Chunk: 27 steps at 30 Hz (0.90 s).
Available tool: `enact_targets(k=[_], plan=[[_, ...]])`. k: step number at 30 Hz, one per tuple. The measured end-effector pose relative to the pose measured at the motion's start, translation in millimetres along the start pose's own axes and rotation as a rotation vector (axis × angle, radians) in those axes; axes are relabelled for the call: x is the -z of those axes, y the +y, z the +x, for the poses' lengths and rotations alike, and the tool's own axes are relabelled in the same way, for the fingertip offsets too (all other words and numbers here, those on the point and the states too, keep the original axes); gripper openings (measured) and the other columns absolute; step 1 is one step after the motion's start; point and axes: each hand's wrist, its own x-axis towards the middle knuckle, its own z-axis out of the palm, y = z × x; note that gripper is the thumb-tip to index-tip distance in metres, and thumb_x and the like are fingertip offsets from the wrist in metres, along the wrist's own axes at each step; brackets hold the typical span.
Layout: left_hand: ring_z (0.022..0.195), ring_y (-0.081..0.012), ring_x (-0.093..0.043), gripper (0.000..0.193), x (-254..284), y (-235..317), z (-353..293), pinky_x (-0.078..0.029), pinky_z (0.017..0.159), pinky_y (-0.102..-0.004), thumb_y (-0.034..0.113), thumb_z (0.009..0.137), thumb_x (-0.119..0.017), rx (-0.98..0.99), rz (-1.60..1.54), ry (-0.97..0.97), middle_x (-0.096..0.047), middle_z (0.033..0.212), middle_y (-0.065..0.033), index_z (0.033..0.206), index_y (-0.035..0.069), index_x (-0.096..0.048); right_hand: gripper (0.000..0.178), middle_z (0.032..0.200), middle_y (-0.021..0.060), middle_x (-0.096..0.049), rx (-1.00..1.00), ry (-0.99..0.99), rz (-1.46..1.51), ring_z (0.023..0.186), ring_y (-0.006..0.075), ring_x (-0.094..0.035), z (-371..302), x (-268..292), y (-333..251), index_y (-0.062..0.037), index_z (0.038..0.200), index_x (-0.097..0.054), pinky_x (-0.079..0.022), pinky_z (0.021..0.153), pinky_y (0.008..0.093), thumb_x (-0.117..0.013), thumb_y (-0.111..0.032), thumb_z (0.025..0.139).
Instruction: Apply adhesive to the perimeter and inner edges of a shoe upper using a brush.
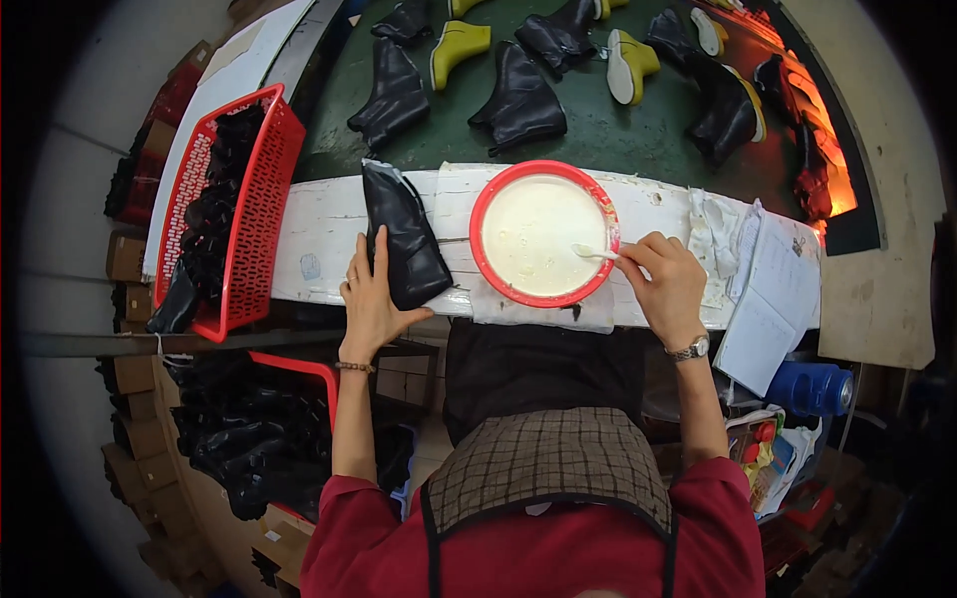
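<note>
My left hand (373, 299) rests against a black leather boot upper (404, 239) lying on the white-topped bench. Its fingers are spread, with the index finger on the leather and the thumb held out below. A red round basin (477, 239) of thick cream-coloured liquid (538, 234) stands to the right of the boot upper. Between the thumb and fingers of my right hand (663, 284) is the handle of a small white brush (596, 253). The brush's head touches the liquid near the basin's right rim.
Beyond the bench, a dark green belt (449, 135) carries black boot uppers (518, 105) and yellow boot forms (461, 52); orange light glows at its right. A red basket (261, 209) of black pieces stands left. An open notebook (768, 319) and a blue jug (805, 387) are right.
</note>
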Motion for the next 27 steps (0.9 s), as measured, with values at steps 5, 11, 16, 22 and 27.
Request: enact_targets(k=[5,11,16,22,27], plan=[[0.139,-0.0524,-0.040,0.128,6.5,-8.9,3.4,-0.047,0.103,-0.0586,0.005,0.060,-0.081,-0.010,-0.071,0.028,-0.027,0.161,-0.0308,0.168,0.026,-0.015,0.015,0.083,0.0043,-0.068,-0.181,0.020,0.192,0.065,0.0214,-0.065,-6.6,-2.3,4.5,-0.0080,0.098,-0.079,-0.050,0.060,0.0321,-0.082,-0.017,0.087],[0.139,-0.0498,-0.040,0.113,-4.4,-20.6,3.1,-0.041,0.113,-0.0530,-0.023,0.064,-0.059,0.034,-0.211,0.213,-0.035,0.157,-0.0266,0.164,0.021,-0.030,0.017,0.080,0.0043,-0.065,-0.319,0.012,0.422,0.066,0.0118,-0.053,-22.0,-11.5,13.1,-0.0032,0.104,-0.079,-0.042,0.060,0.0273,-0.080,-0.013,0.091],[0.145,-0.0488,-0.034,0.109,20.3,23.0,-4.2,-0.033,0.121,-0.0516,-0.024,0.064,-0.055,-0.104,-0.288,0.323,-0.028,0.163,-0.0255,0.164,0.011,-0.030,0.016,0.085,0.0056,-0.067,-0.300,0.041,0.431,0.068,0.0124,-0.058,-15.8,-9.7,13.6,-0.0023,0.107,-0.079,-0.045,0.061,0.0270,-0.078,-0.010,0.092],[0.157,-0.0511,-0.011,0.120,45.7,71.9,-10.7,-0.022,0.126,-0.0583,-0.024,0.054,-0.057,-0.358,-0.313,0.331,-0.005,0.171,-0.0270,0.164,0.013,-0.029,0.016,0.089,0.0060,-0.069,-0.156,0.085,0.677,0.071,0.0117,-0.063,19.1,10.4,-50.5,-0.0024,0.107,-0.079,-0.048,0.062,0.0256,-0.077,-0.004,0.091],[0.154,-0.0580,-0.014,0.116,53.5,86.8,-14.3,-0.020,0.123,-0.0638,-0.011,0.053,-0.075,-0.528,-0.327,0.401,-0.009,0.169,-0.0345,0.159,0.013,-0.035,0.016,0.089,0.0044,-0.069,-0.063,0.058,0.735,0.071,0.0088,-0.061,25.1,8.1,-49.6,-0.0038,0.107,-0.080,-0.046,0.060,0.0236,-0.078,-0.004,0.091]])
